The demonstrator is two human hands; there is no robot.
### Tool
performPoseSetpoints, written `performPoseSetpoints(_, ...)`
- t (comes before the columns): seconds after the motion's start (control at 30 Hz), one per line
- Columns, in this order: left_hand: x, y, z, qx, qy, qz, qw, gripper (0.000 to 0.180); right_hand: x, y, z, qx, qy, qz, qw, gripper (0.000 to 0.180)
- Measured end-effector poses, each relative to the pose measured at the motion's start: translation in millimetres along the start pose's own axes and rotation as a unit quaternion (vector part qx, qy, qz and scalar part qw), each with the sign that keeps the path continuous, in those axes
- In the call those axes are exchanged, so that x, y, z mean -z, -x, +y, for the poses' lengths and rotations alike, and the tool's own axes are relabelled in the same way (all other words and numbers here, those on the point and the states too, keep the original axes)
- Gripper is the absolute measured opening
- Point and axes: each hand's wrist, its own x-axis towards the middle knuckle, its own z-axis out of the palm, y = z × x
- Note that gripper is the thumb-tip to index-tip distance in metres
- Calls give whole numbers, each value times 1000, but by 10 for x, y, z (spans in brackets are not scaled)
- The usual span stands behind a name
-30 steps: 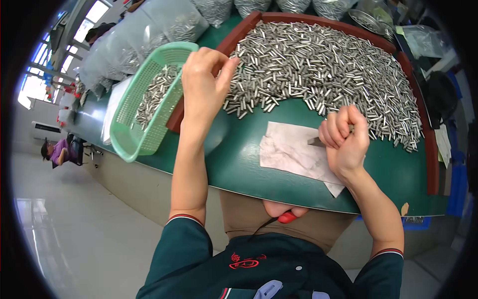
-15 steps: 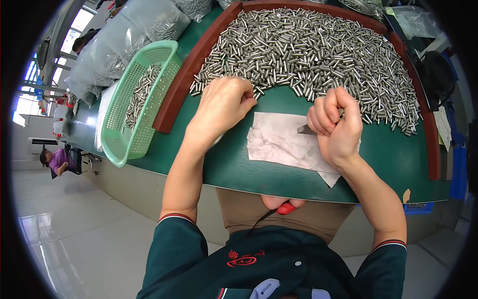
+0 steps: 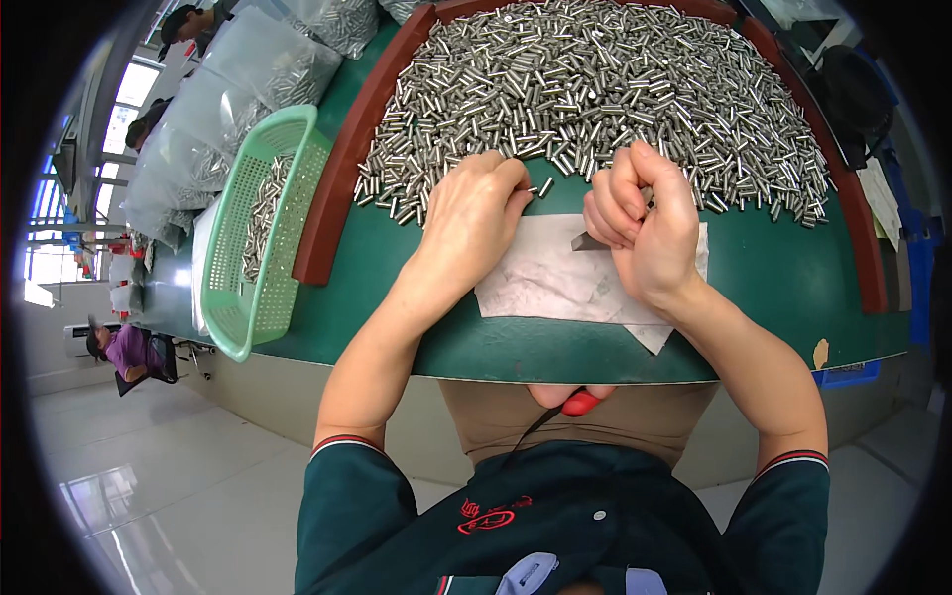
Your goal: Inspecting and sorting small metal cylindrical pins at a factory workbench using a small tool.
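Left hand lies palm down at the near edge of the heap of small metal pins, fingers curled over the pins at its 12 o'clock, fingertips among them; whether any pin is pinched under the fingers cannot be told; one stray pin lies just at 2 o'clock of the knuckles.

Right hand is clenched into a loose fist over the sheet of white paper; a dark, flat sliver of a tool or piece juts from the fist toward 9 o'clock; what it is cannot be told.

Heap fills the far half of the green table, hemmed by a curved reddish-brown rim; at 9 o'clock of the left hand a green perforated basket holds more pins; clear bags of pins lie beyond it.

Judgement: each pin is light, stiff and smooth, likely to roll and slip; best pinched across the barrel with thumb and forefinger, or raked sideways in small batches; the heap as a whole would be heavy.
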Motion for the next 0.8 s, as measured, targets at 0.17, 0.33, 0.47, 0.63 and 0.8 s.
performPoseSetpoints(0.17,152,-11,120,55,127,-47,989,7,18,-3,-1,4,-4,-5,1000,39)
performPoseSetpoints(0.33,132,8,151,43,134,-64,988,8,11,-3,3,6,-1,-3,1000,40)
performPoseSetpoints(0.47,124,14,145,46,129,-76,988,8,10,3,1,6,-2,-6,1000,39)
performPoseSetpoints(0.63,125,21,146,47,125,-88,987,9,4,7,-2,4,3,-5,1000,38)
performPoseSetpoints(0.8,152,-3,209,75,158,-119,977,9,17,14,-15,6,-7,6,1000,37)
